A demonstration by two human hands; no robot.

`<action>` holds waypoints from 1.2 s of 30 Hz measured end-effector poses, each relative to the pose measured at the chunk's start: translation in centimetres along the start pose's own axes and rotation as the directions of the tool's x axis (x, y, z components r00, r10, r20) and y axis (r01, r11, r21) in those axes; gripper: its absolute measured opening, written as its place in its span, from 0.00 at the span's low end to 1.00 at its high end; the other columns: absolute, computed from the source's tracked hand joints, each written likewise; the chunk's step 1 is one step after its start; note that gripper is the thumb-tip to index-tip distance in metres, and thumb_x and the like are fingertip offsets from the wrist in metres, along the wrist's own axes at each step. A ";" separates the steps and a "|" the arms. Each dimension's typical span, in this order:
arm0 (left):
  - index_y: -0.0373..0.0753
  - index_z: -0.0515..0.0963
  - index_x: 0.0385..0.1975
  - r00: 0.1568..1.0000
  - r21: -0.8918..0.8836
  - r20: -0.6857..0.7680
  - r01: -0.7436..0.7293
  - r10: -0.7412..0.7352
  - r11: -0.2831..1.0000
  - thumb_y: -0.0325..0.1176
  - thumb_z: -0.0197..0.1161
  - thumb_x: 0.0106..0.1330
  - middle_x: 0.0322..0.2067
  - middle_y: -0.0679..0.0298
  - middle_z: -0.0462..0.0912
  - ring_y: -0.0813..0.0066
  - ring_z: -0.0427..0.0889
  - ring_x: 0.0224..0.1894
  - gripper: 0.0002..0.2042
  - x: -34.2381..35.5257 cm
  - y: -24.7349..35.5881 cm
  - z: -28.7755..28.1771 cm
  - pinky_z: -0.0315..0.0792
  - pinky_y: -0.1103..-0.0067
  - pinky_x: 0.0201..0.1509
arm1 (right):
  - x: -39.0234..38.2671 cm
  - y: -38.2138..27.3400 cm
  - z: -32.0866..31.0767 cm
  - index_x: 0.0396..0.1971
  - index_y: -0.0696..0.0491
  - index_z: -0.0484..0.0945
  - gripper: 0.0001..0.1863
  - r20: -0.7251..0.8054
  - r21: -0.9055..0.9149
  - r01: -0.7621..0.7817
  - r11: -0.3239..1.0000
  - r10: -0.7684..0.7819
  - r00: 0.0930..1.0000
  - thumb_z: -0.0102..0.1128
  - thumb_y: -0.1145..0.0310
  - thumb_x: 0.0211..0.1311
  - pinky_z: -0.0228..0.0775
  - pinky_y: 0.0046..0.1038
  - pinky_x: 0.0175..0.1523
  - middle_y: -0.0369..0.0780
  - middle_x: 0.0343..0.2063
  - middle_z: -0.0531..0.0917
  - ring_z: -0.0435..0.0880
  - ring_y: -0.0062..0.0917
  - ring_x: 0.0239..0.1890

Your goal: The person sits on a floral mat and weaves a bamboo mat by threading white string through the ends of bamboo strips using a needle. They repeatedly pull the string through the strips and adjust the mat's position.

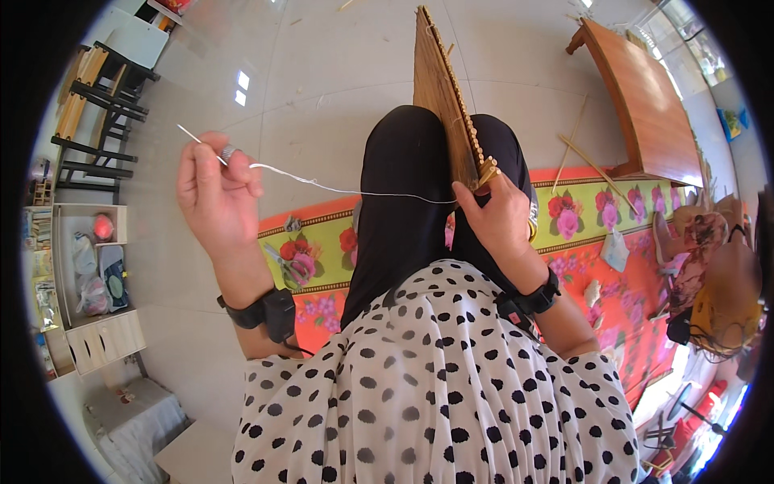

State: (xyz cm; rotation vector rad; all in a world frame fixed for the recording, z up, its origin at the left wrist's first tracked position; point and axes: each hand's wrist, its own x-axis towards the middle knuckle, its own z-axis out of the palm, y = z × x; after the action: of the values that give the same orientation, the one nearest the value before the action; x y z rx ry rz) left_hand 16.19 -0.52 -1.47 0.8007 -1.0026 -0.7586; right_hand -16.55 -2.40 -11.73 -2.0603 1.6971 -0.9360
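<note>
Raised at the left, my left hand (pixel 216 189) pinches a long needle (pixel 190 134) between thumb and finger. A metal thimble ring (pixel 228 152) sits on one of its fingers. White thread (pixel 379 194) stretches from that hand across my lap to a flat panel of thin stalks (pixel 435 97). This panel stands on edge between my knees, and stalk ends line its side. My right hand (pixel 501 211) grips the panel's near end, thumb on the face and fingers wrapped round the stalk ends. The panel's lower edge is hidden by my legs and hand.
A flowered red and green mat (pixel 568 214) lies under me, with loose stalks (pixel 597 169) beyond it. At the right are a low wooden table (pixel 645 97) and another person (pixel 709 266). Stacked stools (pixel 101 105) and a shelf (pixel 89 274) stand left.
</note>
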 end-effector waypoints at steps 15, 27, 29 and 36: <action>0.30 0.77 0.40 0.992 0.049 0.065 0.109 -0.112 0.993 0.32 0.51 0.77 0.22 0.65 0.76 0.77 0.74 0.19 0.12 -1.0 -1.0 1.9 0.70 0.81 0.22 | 7.8 1.3 -0.3 0.29 0.60 0.78 0.16 -0.073 -0.132 0.089 0.987 -0.099 0.992 0.58 0.60 0.65 0.74 0.48 0.31 0.54 0.18 0.79 0.81 0.54 0.25; 0.30 0.78 0.38 0.982 0.003 0.122 0.148 -0.147 0.989 0.31 0.52 0.77 0.22 0.65 0.76 0.79 0.75 0.20 0.11 -0.7 -2.5 1.2 0.71 0.81 0.24 | 17.2 -0.8 -6.5 0.18 0.65 0.78 0.29 0.140 -0.079 -0.011 0.997 0.023 0.990 0.53 0.52 0.67 0.75 0.37 0.34 0.48 0.14 0.80 0.84 0.39 0.21; 0.31 0.78 0.38 0.975 0.006 0.144 0.172 -0.171 0.985 0.31 0.52 0.77 0.22 0.64 0.76 0.78 0.75 0.19 0.10 -0.6 -3.2 1.0 0.71 0.81 0.24 | 17.1 -2.0 -6.9 0.18 0.65 0.78 0.28 0.173 -0.084 -0.041 0.996 0.055 0.983 0.53 0.53 0.67 0.75 0.36 0.34 0.47 0.14 0.80 0.84 0.37 0.21; 0.32 0.78 0.38 0.936 0.067 0.236 0.253 -0.262 0.965 0.31 0.51 0.77 0.24 0.66 0.77 0.80 0.76 0.23 0.10 0.9 -5.8 4.0 0.72 0.82 0.26 | 19.2 -2.5 -6.5 0.18 0.65 0.78 0.27 0.243 0.051 -0.079 0.996 0.065 0.968 0.55 0.54 0.66 0.74 0.31 0.31 0.44 0.13 0.79 0.82 0.29 0.19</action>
State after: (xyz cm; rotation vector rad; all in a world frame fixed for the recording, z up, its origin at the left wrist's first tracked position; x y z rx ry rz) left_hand 11.80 -5.03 -4.79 0.8963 -1.1453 -1.0871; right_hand -17.36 -19.06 0.07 -1.9687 1.5846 -0.6740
